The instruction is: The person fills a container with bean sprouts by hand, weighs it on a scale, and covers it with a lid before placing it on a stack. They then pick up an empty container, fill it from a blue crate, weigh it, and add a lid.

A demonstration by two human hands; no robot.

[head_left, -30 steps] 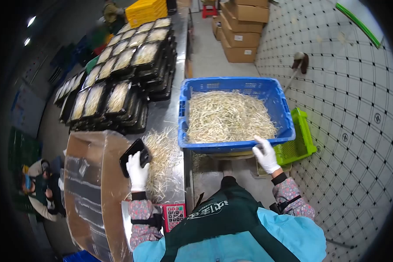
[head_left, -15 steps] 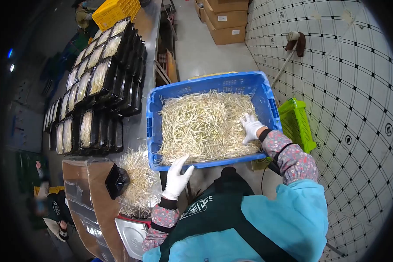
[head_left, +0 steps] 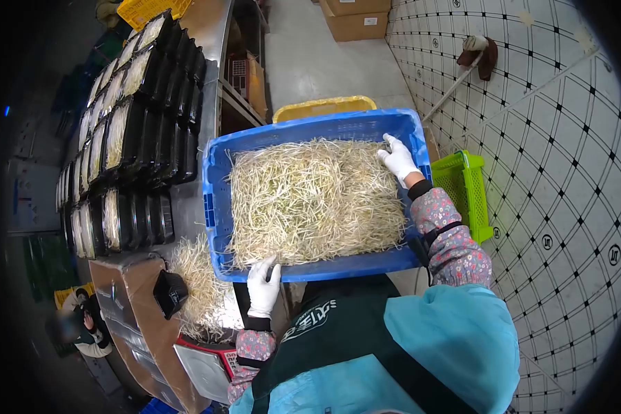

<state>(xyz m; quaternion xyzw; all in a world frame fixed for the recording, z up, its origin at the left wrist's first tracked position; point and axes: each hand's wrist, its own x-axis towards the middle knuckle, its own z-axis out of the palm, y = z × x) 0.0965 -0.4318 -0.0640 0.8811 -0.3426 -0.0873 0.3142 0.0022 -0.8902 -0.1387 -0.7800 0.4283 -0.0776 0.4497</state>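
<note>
Blue crate (head_left: 217, 207) of sprouts (head_left: 314, 200): my left hand (head_left: 263, 286) grips near rim, right hand (head_left: 398, 157) grasps far corner; I'd lift level, avoiding spills.

A long stainless-steel table (head_left: 210, 48) runs from near to far on the left. Stacked black plastic trays of bean sprouts (head_left: 127, 117) cover its far stretch; a loose pile of pale sprouts (head_left: 193, 276) lies at its near end.
</note>
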